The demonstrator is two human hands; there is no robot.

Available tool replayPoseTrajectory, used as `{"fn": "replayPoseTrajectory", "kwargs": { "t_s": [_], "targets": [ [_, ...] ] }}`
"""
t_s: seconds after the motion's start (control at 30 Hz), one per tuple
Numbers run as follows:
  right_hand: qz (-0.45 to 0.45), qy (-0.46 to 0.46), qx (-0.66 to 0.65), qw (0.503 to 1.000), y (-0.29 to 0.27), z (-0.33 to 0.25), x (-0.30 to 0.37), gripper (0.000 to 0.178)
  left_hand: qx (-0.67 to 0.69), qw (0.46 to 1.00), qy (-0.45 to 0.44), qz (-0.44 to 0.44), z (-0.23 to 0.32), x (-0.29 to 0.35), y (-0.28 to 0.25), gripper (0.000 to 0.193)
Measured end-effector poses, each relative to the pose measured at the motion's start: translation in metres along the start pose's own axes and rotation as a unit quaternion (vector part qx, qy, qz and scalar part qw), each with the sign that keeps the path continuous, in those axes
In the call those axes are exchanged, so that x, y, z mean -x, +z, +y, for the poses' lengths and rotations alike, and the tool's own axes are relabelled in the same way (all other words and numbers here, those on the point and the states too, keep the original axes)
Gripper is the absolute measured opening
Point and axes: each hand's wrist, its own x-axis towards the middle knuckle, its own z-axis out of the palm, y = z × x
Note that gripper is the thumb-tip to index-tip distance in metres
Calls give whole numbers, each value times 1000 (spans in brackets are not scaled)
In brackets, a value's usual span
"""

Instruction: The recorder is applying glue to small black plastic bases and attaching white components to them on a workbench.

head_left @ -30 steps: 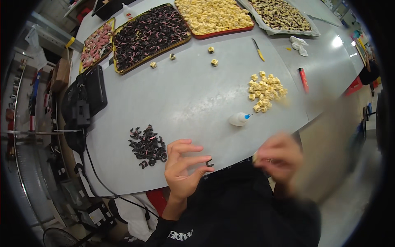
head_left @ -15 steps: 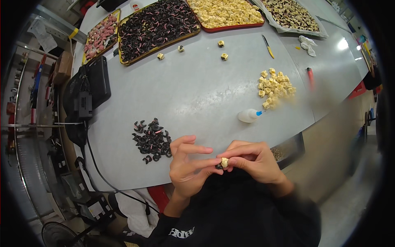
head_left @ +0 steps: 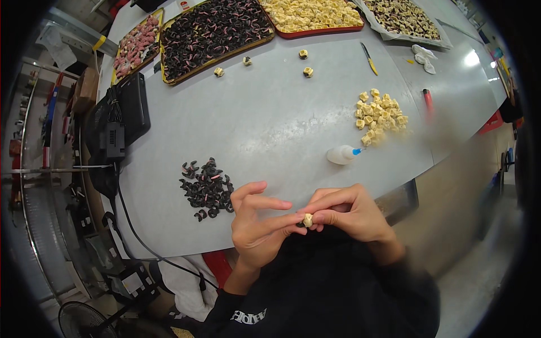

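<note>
In front of my body, just off the table's near edge, both hands meet at one small part. My left hand (head_left: 259, 228) pinches its black side between thumb and forefinger, the other fingers raised apart. My right hand (head_left: 358, 217) grips the cream-yellow piece (head_left: 307, 220) from the other side; the black piece against it is mostly hidden by fingertips. A loose pile of black curved pieces (head_left: 204, 191) lies beyond my left hand. Beyond the right, a heap of cream-yellow pieces (head_left: 380, 115) sits near a white squeeze bottle (head_left: 341, 155) with a blue tip.
Far trays hold pink pieces (head_left: 138, 46), black pieces (head_left: 217, 34), cream pieces (head_left: 313, 16) and joined pieces (head_left: 403, 21). Several joined parts (head_left: 307, 72) stand mid-table. A yellow-handled knife (head_left: 369, 59), red tool (head_left: 427, 100) and white cloth (head_left: 424, 58) lie right; a black device (head_left: 135, 107) stands left.
The view has shifted a little. My fingers have moved slightly around the small part, which has turned so less of its black side shows; both hands keep their pinch.
</note>
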Motion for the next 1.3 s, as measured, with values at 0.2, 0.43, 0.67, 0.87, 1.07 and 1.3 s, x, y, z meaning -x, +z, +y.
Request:
{"fn": "replayPoseTrajectory", "kwargs": {
  "t_s": [0.2,0.43,0.67,0.87,1.07,1.3],
  "targets": [
    [17,-5,-78,997,10,6,-2,16,6,1000,11,26,-2,0,-2,33],
    [-11,-5,-63,998,9,1,-3,15,77,997,8,15,-4,-2,-4,33],
    [3,37,-50,998,7,-5,-2,14,16,1000,9,12,-3,3,-5,20],
    [-5,35,-88,995,9,0,-4,14,44,999,19,22,-2,-1,-3,36],
    [-14,-7,-119,993,11,10,-3,16,2,999,43,27,1,-5,-2,35],
    [-43,-28,-109,993,8,12,-2,21,-64,996,60,23,3,-2,-1,33]
  ]
}}
